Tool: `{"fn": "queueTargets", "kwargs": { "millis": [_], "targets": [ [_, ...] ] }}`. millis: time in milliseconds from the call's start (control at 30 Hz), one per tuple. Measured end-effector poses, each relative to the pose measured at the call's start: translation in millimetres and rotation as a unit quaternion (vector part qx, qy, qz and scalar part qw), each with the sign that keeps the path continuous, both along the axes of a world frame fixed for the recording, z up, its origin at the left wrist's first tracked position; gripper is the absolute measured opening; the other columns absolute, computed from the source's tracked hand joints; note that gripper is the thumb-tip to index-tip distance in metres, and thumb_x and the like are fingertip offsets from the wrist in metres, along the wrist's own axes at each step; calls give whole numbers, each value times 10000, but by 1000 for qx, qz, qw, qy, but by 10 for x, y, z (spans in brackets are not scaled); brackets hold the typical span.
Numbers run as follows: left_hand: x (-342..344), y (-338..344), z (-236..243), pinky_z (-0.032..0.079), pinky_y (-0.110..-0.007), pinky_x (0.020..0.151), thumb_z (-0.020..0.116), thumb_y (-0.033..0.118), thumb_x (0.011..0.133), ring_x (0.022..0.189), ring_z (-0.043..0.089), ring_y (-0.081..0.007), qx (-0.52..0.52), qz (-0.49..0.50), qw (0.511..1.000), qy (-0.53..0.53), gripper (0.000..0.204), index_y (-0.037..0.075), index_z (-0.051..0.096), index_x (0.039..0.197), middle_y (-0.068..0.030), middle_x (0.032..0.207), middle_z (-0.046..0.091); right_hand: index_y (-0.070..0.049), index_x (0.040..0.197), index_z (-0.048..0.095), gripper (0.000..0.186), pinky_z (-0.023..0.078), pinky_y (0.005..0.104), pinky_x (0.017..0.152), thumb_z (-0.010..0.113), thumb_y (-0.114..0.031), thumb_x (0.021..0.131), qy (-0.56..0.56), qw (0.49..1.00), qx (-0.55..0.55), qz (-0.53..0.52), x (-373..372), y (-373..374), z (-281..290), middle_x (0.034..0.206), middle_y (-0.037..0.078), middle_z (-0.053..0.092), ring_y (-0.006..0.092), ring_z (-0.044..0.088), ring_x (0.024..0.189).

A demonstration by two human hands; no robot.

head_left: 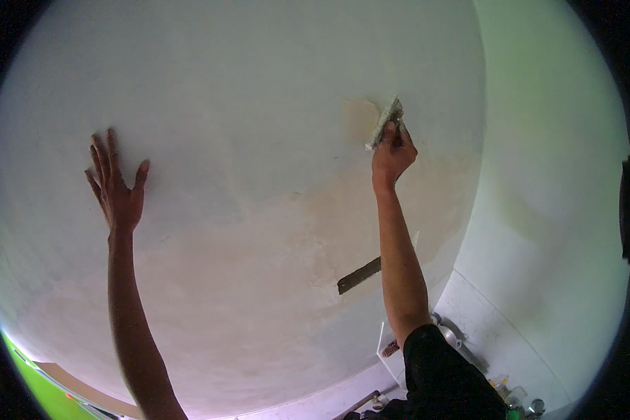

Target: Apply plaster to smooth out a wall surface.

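Observation:
My right hand point(393, 155) is closed around a plaster-smeared putty knife point(385, 124), its wide blade tilted against the pale wall point(245, 119). Just left of the blade is a small beige patch of filler point(359, 119) with a ragged edge. My left hand point(122, 192) lies on the same wall further left, fingers spread and holding nothing. Between the hands and below them spreads a larger, smooth beige-pink area point(231, 280).
A dark flat strip point(358, 276) sits against the wall, partly behind my right forearm. A side wall point(546, 175) meets it at the right, with white tiles point(500, 329) lower down. Bottles and small items point(514, 399) stand at the lower right. Something bright green point(38, 392) shows at lower left.

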State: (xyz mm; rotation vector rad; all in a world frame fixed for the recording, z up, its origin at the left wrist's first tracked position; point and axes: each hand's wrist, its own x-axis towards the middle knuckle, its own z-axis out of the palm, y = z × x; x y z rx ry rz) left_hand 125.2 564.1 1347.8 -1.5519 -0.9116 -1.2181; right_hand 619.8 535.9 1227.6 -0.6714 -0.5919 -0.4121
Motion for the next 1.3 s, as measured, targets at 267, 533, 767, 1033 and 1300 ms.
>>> {"fn": "queueTargets", "kwargs": {
  "millis": [267, 533, 767, 1033, 1300],
  "targets": [
    [42, -95, 1, 80, -630, 1229, 667, 523, 928, 1567, 132, -299, -6, 5, 1000, -18, 879, 294, 189, 1629, -94, 1705, 115, 94, 1063, 716, 296, 555, 396, 770, 643, -172, 956, -18, 999, 32, 19, -422, -86, 539, 926, 235, 733, 335, 730, 846],
    [75, -128, 5, 37, -606, 1233, 636, 524, 944, 1574, 101, -287, -28, 15, 999, -26, 868, 273, 174, 1635, -93, 1710, 92, 85, 973, 689, 167, 527, 401, 662, 652, -72, 931, -129, 978, 41, -156, -755, 86, 964, 863, 175, 656, 307, 667, 759],
    [87, -120, 7, 53, -614, 1229, 638, 535, 941, 1573, 111, -290, -20, 10, 1000, -15, 873, 277, 175, 1635, -89, 1711, 94, 22, 1109, 643, 250, 551, 486, 744, 642, -26, 864, -347, 919, -56, -178, -1134, -42, 698, 948, 232, 654, 446, 645, 811],
    [54, -128, 19, 59, -629, 1223, 657, 517, 933, 1572, 113, -296, -28, 3, 999, -23, 880, 279, 183, 1634, -84, 1712, 91, 68, 1066, 681, 288, 535, 334, 708, 649, -208, 991, -4, 995, 77, 59, -670, -197, -3, 906, 148, 716, 202, 676, 774],
    [50, -86, -5, 79, -629, 1230, 647, 570, 921, 1566, 131, -301, -22, 12, 999, -19, 906, 299, 158, 1634, -85, 1708, 95, 80, 1008, 702, 327, 540, 358, 707, 656, -243, 976, 14, 998, 54, 5, -740, 35, 320, 864, 186, 719, 253, 700, 771]
  ]
}}
